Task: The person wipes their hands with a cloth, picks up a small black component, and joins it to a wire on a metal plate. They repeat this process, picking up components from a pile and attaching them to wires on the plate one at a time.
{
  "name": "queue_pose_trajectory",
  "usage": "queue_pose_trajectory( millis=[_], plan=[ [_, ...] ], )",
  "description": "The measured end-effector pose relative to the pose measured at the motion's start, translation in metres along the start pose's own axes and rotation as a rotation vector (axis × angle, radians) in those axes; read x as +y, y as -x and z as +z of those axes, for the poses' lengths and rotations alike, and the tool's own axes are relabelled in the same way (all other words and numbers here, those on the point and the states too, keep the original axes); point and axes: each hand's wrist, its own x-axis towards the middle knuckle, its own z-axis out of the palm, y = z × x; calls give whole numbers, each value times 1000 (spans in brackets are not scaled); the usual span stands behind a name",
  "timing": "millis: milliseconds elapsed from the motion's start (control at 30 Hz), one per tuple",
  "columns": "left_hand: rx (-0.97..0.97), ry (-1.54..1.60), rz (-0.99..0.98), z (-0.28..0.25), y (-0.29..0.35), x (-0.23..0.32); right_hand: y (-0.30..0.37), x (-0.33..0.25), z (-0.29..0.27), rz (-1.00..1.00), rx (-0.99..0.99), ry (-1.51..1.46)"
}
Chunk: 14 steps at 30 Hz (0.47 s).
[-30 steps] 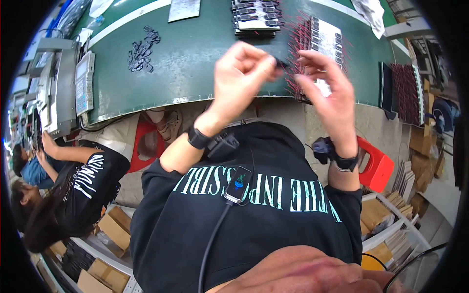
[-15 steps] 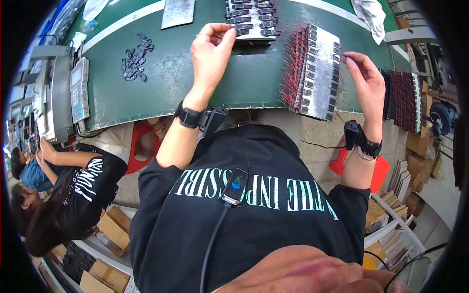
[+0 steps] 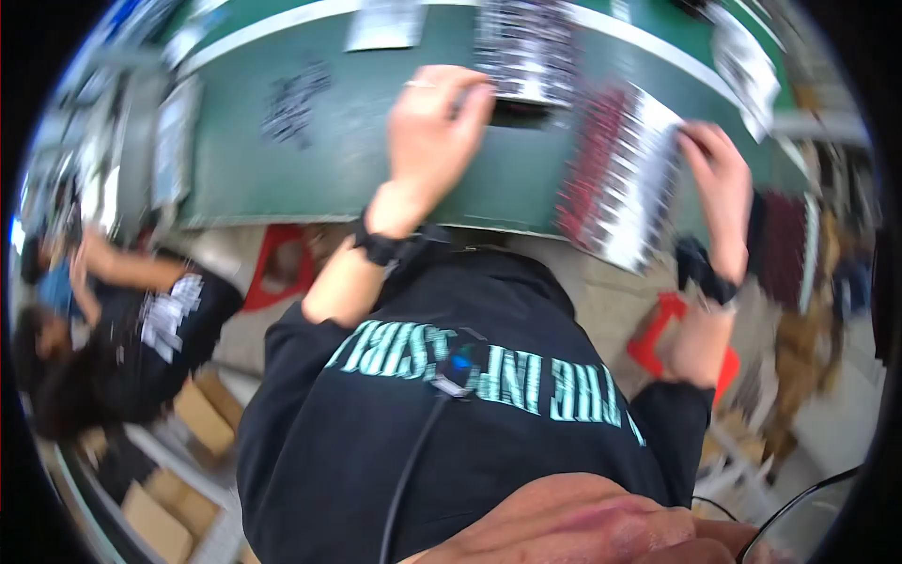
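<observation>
The left hand [image 3: 434, 127] is laid on the green table [image 3: 357, 160], with its fingertips touching the near edge of a stack of dark small parts [image 3: 526, 47] at twelve o'clock in the view. Because of blur, it cannot be told if the fingers are closed on a part or only resting there. The right hand [image 3: 719, 183] is placed at two o'clock, and its fingers are held against the right edge of a tray of red and white pieces [image 3: 615, 179]. This tray is lying tilted over the near rim of the table, between the two hands. A loose heap of dark parts [image 3: 291, 101] is seen at eleven o'clock, well apart from both hands. Another person in a black shirt [image 3: 174, 329] is seated at nine o'clock.
</observation>
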Motion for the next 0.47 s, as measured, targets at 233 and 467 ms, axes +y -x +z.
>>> queue_pose_trajectory(
  millis=[233, 467],
  plan=[
    [104, -121, -92, -61, 13, -18, -11, 22, -14, 91, -170, -32],
    [-103, -740, -175, -145, -29, -91, -15, 48, -18, 141, 9, -259]
  ],
)
